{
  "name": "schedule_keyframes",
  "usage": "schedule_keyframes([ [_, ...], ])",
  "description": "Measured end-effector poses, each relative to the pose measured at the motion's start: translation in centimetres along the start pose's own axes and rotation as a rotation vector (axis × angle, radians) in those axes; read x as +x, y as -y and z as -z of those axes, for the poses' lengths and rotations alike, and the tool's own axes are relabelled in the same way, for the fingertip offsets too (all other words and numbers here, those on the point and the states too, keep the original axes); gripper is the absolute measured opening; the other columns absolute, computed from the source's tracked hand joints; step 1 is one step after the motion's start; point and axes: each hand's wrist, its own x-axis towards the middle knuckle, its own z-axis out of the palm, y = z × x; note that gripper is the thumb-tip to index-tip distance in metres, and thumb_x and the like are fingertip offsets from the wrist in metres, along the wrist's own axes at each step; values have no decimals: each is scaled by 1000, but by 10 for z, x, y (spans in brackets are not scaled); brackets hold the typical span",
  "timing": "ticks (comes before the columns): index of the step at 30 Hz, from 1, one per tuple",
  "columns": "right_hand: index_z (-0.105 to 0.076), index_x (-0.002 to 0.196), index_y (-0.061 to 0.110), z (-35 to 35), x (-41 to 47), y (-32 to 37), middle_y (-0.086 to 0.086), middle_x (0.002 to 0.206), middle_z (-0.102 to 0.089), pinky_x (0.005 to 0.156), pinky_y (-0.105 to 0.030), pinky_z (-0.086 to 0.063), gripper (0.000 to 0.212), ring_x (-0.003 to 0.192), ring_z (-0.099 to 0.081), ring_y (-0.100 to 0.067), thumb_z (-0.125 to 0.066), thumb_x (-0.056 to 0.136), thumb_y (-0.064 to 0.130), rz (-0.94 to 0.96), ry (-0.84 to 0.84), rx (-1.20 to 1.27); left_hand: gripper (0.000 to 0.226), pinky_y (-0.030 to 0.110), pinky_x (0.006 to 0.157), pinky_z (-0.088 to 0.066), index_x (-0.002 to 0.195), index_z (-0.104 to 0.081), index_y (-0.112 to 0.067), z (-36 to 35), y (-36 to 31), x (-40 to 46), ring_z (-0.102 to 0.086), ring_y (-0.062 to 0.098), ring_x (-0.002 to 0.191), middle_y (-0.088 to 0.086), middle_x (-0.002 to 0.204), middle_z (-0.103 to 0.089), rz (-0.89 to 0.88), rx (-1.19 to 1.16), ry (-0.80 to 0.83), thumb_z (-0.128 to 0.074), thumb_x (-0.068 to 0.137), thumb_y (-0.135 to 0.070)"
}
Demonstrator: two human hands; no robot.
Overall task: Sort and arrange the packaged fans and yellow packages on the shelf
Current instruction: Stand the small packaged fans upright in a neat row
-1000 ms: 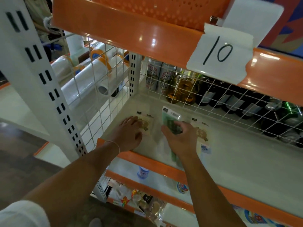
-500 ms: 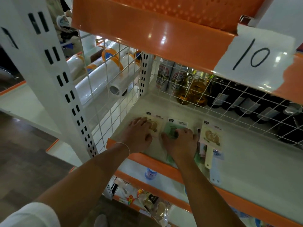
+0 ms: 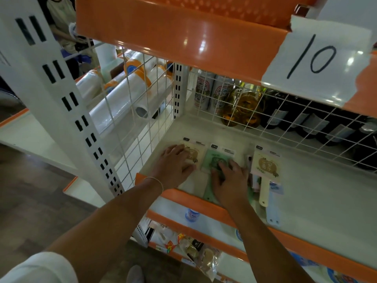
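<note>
The left hand lies flat, fingers straight, on the yellow fan in the shelf's front left corner; its grip is released, pressing down rather than clasping. Just right of it the right hand rests palm-down on the green fan, fingers loosely spread over the pack and curled round nothing, so this grip is released too. The green fan's handle end reaches the shelf's orange front edge under the wrist. Near the right hand, apart from it, a second yellow fan lies with its cream handle toward the front edge, on top of other packs whose pink and pale blue parts stick out beside it.

The shelf is pale and matt with an orange front lip, walled by white wire mesh at the left and back. Beyond the left mesh lie rolls of clear film; behind the back mesh stand cans and bottles. A paper label reading 10 is taped to the orange shelf above.

Most of the left yellow fan and the green fan's middle are hidden by the hands. The packs under the right yellow fan are too covered to count. Lower shelves hold goods too dim to name.
</note>
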Motion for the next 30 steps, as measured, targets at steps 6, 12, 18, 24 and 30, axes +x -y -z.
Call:
schedule_keyframes([
  [6, -69, 118, 14, -9, 0, -3, -19, 132, -57, 94, -49, -44, 36, 120, -44, -43, -62, 89, 34, 78, -71, -22, 55, 41, 112, -28, 128, -58, -19, -1, 0, 0, -32, 25, 138, 4, 146, -43, -10, -7, -28, -56, 87, -55],
  [12, -71, 113, 11, -12, -1, -4, -22, 126, -60, 90, -50, -47, 41, 110, -51, -45, -52, 88, 36, 121, -123, -39, 56, 41, 112, -29, 127, -58, -18, 0, -2, -1, -33, 26, 137, 6, 145, -44, -17, -12, -43, -59, 85, -55],
  [18, -72, 114, 13, -8, -3, -5, -18, 125, -61, 92, -48, -46, 45, 111, -49, -44, -50, 79, 31, 125, -122, 31, 53, 41, 108, -34, 121, -58, -15, 1, -3, -1, -38, 27, 133, 6, 140, -49, -18, -14, -57, -58, 86, -53],
  [24, -77, 104, 17, -11, -1, -6, -15, 116, -66, 85, -41, -49, 32, 101, -54, -42, -60, 80, 31, 134, -166, 34, 50, 40, 109, -32, 129, -54, -20, 4, -5, -3, -36, 27, 134, 5, 142, -46, -31, 1, -51, -56, 88, -49],
  [30, -77, 102, 16, -15, -1, -7, -15, 116, -66, 82, -36, -49, 23, 100, -54, -40, -71, 83, 27, 177, -186, 28, 42, 42, 106, -36, 123, -61, -25, 4, -5, -4, -41, 29, 128, 6, 133, -51, -27, -16, -56, -57, 88, -47],
])
